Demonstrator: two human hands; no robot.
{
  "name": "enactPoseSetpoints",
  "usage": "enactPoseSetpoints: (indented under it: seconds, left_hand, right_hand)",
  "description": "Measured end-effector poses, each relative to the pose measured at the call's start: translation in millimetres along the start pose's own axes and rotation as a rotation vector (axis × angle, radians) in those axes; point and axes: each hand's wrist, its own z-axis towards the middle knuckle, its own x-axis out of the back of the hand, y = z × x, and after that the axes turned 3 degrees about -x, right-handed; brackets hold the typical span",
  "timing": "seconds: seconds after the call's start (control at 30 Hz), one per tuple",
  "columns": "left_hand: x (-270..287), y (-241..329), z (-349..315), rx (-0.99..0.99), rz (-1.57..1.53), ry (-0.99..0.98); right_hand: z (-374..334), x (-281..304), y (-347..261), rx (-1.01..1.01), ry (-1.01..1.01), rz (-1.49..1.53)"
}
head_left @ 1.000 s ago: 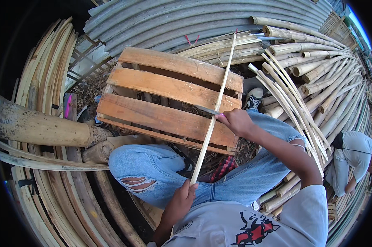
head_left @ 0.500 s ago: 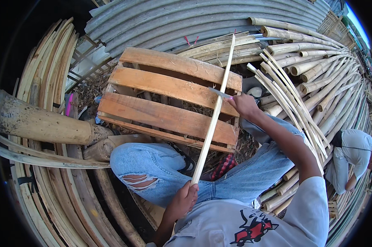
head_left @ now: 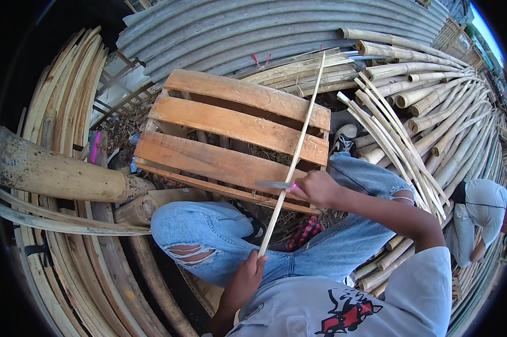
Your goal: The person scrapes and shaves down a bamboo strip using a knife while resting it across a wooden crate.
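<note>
A long, pale bamboo strip [head_left: 302, 135] slants from my lap up across a slatted wooden crate [head_left: 231, 137]. Near my waist, my left hand [head_left: 247, 281] is closed round the strip's lower end. My right hand [head_left: 316, 188] grips a knife [head_left: 273, 184] by its pink handle, partly covered by my fingers. The blade, slightly blurred, lies across the strip just above the crate's near edge. Thin shavings rest on the crate's slats.
Cut bamboo poles [head_left: 410, 98] are stacked at right, with split strips [head_left: 396, 143] leaning over them. Long slats [head_left: 68, 95] and a thick bamboo pole [head_left: 57, 168] fill the left. Corrugated sheeting [head_left: 276, 28] stands behind. Another person [head_left: 481, 216] bends at far right.
My right hand and the knife have come down along the strip toward me, from the crate's middle to its near edge. The strip looks turned narrower; my left hand still holds its end.
</note>
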Motion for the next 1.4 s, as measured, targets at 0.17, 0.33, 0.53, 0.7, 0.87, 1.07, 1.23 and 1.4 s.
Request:
enactPoseSetpoints:
  seconds: [0.17, 0.33, 0.53, 0.7, 0.87, 1.07, 1.23, 1.4]
  left_hand:
    - [0.6, 15.5, -1.1, 0.165, -0.162, -0.14]
    - [7.3, 13.1, 1.5, 0.213, -0.297, -0.165]
    - [12.1, 34.8, -1.9, 0.372, -0.651, -0.273]
    - [13.1, 30.2, 2.6, 0.368, -0.683, -0.275]
    - [25.2, 28.4, 1.0, 0.422, -0.704, -0.313]
    - [25.7, 23.2, 5.1, 0.427, -0.859, -0.311]
    - [24.7, 17.5, -9.8, 0.52, -0.977, -0.374]
    - [30.1, 0.0, -1.8, 0.495, -1.164, -0.422]
  right_hand:
    - [20.9, 7.4, 41.2, -0.157, 0.061, 0.014]
    - [-1.8, -1.8, 13.9, 0.051, -0.022, 0.021]
    - [-4.3, -3.1, 20.8, -0.047, 0.011, 0.125]
    - [6.1, 5.1, 35.7, -0.123, -0.093, 0.168]
    - [-14.8, -20.2, 4.5, 0.081, -0.027, 0.12]
    - [-4.9, -25.5, 5.2, 0.189, 0.02, 0.023]
    - [28.5, 13.2, 63.3, -0.321, 0.049, 0.091]
    - [3.1, -9.6, -8.6, 0.039, -0.159, 0.243]
